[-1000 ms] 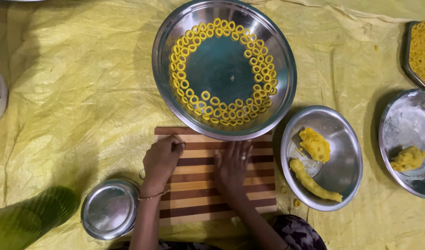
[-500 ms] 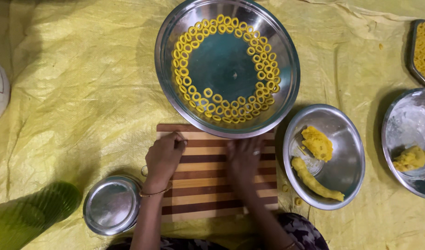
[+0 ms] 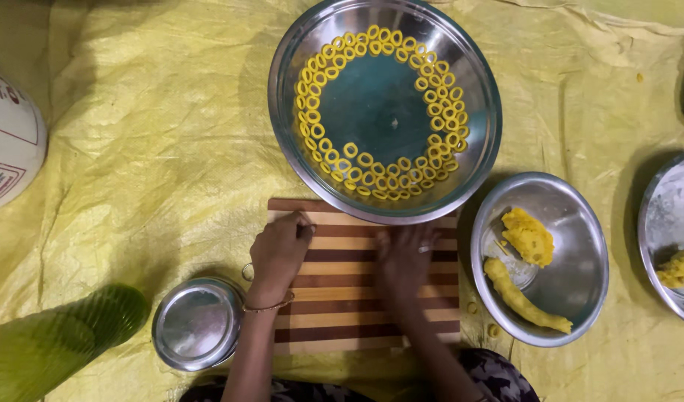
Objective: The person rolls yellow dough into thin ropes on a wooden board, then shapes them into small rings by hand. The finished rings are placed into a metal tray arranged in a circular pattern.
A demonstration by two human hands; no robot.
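While both hands work low in the head view, the biggest thing around them is the yellow sheet covering the whole floor area, creased & wrinkled. Next in size: large steel bowl at top centre, w/ small yellow dough rings laid round its base in a loop; its near rim overlaps the far edge of the striped wooden board. Board lies flat, long axis left-right, stripes running the same way, brown & pale alternating. Right of the board, just beside it, a mid-size steel bowl holds a yellow dough lump & a rolled dough rope — rope's long axis slants from upper left to lower right. Further right, partly cut off, another steel bowl w/ a bit of dough. Left of the board, a small steel container sits near the wrist; a green blurred object at lower left, a white rounded thing at left edge. Left hand rests on the board's far-left corner, fingers curled down over something small & dark at the fingertips — can't tell what. Right hand lies palm-down, flat on the board, motion-blurred — fingers spread, gripping nothing visible; whatever's under the palm is hidden.
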